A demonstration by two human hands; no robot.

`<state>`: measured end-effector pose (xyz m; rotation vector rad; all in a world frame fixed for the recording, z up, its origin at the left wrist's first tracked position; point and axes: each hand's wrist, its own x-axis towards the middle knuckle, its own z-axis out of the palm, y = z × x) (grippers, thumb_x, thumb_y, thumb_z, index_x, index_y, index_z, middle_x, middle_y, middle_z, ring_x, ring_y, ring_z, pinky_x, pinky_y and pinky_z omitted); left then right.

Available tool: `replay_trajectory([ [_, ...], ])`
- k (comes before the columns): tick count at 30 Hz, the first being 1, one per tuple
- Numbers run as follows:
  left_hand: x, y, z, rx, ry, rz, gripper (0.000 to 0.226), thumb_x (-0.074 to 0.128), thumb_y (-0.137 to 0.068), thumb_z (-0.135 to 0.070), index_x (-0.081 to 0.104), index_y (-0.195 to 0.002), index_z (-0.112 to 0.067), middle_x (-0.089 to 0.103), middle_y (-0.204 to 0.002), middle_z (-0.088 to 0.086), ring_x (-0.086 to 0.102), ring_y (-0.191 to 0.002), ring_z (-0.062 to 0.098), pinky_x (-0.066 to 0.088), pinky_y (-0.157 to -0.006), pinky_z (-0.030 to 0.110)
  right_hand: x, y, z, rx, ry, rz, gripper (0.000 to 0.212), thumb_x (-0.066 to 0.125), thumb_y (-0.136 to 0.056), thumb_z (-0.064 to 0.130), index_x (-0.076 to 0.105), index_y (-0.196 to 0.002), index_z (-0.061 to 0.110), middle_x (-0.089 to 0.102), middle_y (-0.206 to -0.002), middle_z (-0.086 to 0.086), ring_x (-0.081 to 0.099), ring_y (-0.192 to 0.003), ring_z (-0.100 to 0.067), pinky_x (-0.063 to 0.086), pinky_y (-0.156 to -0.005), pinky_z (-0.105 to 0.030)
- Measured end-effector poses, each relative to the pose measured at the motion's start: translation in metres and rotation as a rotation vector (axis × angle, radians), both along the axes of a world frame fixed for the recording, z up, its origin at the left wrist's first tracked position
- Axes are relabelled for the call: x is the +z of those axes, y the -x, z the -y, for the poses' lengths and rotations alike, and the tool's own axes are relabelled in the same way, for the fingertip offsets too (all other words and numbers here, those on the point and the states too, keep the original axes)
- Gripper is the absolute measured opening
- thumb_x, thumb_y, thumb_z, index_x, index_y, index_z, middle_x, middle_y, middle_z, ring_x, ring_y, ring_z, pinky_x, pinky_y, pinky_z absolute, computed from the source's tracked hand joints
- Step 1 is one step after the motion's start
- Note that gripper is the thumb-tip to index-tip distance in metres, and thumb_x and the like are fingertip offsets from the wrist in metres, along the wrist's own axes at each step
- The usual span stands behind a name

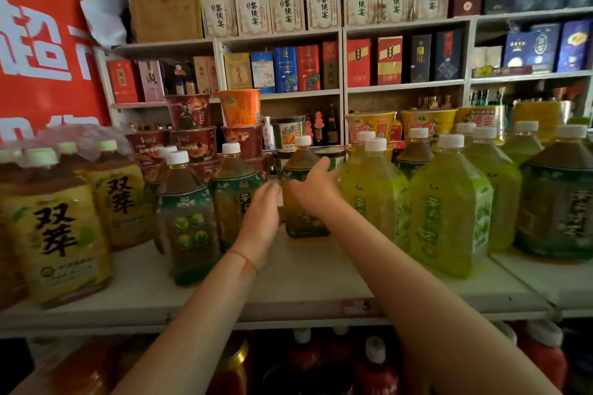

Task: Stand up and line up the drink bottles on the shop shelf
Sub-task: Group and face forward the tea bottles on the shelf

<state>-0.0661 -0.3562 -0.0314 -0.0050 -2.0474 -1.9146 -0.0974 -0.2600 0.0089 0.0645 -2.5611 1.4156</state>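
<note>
At the centre of the frame a brown tea bottle (303, 189) stands upright, set back on the white shelf (308, 279), with the right hand (316, 191) curled round its shoulder and the left hand (261, 218) reaching in just beside it, fingers straight and gripping nothing that I can see. The bottle looks full, so it is likely heavy for its size, with a stiff but slightly yielding plastic wall and a smooth label that may slip; the waisted part under the shoulder seems the surest hold, with the other hand steadying the base as it slides forward. Counted on this shelf: three brown tea bottles with dark green labels in the middle, the other two (189, 218) (236, 199) left of the hands; about five bright green bottles (449, 215) to the right, some half hidden; one dark bottle (558, 202) at the right edge; at least two large yellow-labelled bottles (61, 234) at the left, blurred. Stacked noodle cups (192, 125) stand behind.
</note>
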Motion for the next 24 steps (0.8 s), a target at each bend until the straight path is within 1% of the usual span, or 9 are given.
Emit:
replay_trajectory([
  [4, -0.004, -0.003, 0.01, -0.048, 0.079, -0.032, 0.062, 0.036, -0.099, -0.059, 0.04, -0.151, -0.026, 0.046, -0.147, -0.007, 0.042, -0.138, 0.016, 0.032, -0.119, 0.045, -0.014, -0.012, 0.014, -0.077, -0.182, -0.034, 0.092, 0.059, -0.097, 0.028, -0.007, -0.158, 0.01, 0.004, -0.161, -0.023, 0.013, -0.149, -0.039, 0.031, -0.115, -0.048],
  [7, -0.002, -0.005, 0.015, -0.022, 0.121, -0.098, 0.048, 0.036, -0.107, -0.042, 0.04, -0.151, -0.022, 0.043, -0.138, -0.011, 0.039, -0.135, 0.011, 0.028, -0.108, 0.026, -0.032, -0.019, 0.029, -0.006, -0.318, -0.216, 0.07, 0.054, -0.097, 0.02, 0.015, -0.152, 0.003, 0.027, -0.149, -0.026, 0.036, -0.135, -0.037, 0.038, -0.109, -0.04],
  [10, -0.001, -0.008, 0.023, 0.012, 0.12, -0.162, 0.044, 0.036, -0.108, -0.035, 0.042, -0.15, -0.023, 0.046, -0.142, -0.006, 0.041, -0.136, 0.014, 0.031, -0.111, 0.03, -0.039, -0.017, 0.032, -0.037, -0.36, -0.388, 0.053, 0.054, -0.096, 0.024, 0.03, -0.141, 0.008, 0.037, -0.139, -0.017, 0.041, -0.123, -0.028, 0.042, -0.1, -0.035],
  [13, -0.002, -0.016, 0.032, 0.043, 0.181, -0.157, 0.036, 0.039, -0.107, -0.034, 0.048, -0.141, -0.024, 0.052, -0.127, -0.01, 0.047, -0.122, 0.012, 0.039, -0.107, 0.035, -0.028, -0.007, 0.026, -0.152, -0.275, -0.352, 0.08, 0.068, -0.09, 0.036, 0.02, -0.148, 0.011, 0.032, -0.143, -0.018, 0.037, -0.131, -0.032, 0.044, -0.101, -0.039],
  [16, -0.009, -0.022, 0.039, 0.055, 0.3, -0.198, 0.022, 0.049, -0.104, -0.026, 0.053, -0.125, -0.025, 0.054, -0.116, -0.009, 0.052, -0.107, 0.008, 0.044, -0.09, 0.026, -0.028, 0.008, 0.026, -0.11, -0.265, -0.183, 0.097, 0.074, -0.085, 0.043, 0.01, -0.153, 0.017, 0.03, -0.15, -0.019, 0.041, -0.135, -0.035, 0.049, -0.096, -0.042],
  [19, -0.013, -0.033, 0.047, 0.247, 0.538, -0.512, 0.02, 0.053, -0.098, -0.015, 0.063, -0.116, -0.017, 0.054, -0.118, -0.002, 0.056, -0.109, 0.012, 0.05, -0.091, 0.021, -0.031, 0.017, 0.028, -0.089, -0.249, -0.139, 0.104, 0.074, -0.085, 0.042, 0.0, -0.156, 0.023, 0.026, -0.153, -0.02, 0.048, -0.129, -0.036, 0.051, -0.091, -0.041],
  [21, -0.013, -0.038, 0.052, 0.474, 0.719, -0.73, 0.024, 0.052, -0.093, -0.018, 0.067, -0.111, -0.012, 0.055, -0.124, 0.007, 0.054, -0.119, 0.023, 0.046, -0.102, 0.03, -0.031, 0.02, 0.028, -0.086, -0.244, -0.14, 0.105, 0.074, -0.085, 0.043, -0.002, -0.156, 0.023, 0.023, -0.154, -0.02, 0.048, -0.128, -0.037, 0.051, -0.092, -0.042],
  [22, -0.012, -0.038, 0.055, 0.597, 0.803, -0.737, 0.029, 0.054, -0.09, -0.021, 0.066, -0.114, -0.012, 0.054, -0.132, 0.013, 0.049, -0.127, 0.03, 0.041, -0.108, 0.039, -0.031, 0.019, 0.028, -0.103, -0.272, -0.151, 0.105, 0.073, -0.086, 0.044, -0.002, -0.156, 0.022, 0.023, -0.154, -0.021, 0.048, -0.128, -0.037, 0.052, -0.092, -0.042],
  [24, -0.013, -0.036, 0.063, 0.736, 0.937, -0.524, 0.045, 0.059, -0.087, -0.028, 0.058, -0.129, -0.015, 0.041, -0.149, 0.02, 0.032, -0.142, 0.043, 0.027, -0.115, 0.06, -0.033, 0.015, 0.03, -0.162, -0.344, -0.181, 0.105, 0.073, -0.085, 0.046, 0.0, -0.156, 0.021, 0.027, -0.151, -0.021, 0.052, -0.123, -0.036, 0.056, -0.088, -0.042],
])
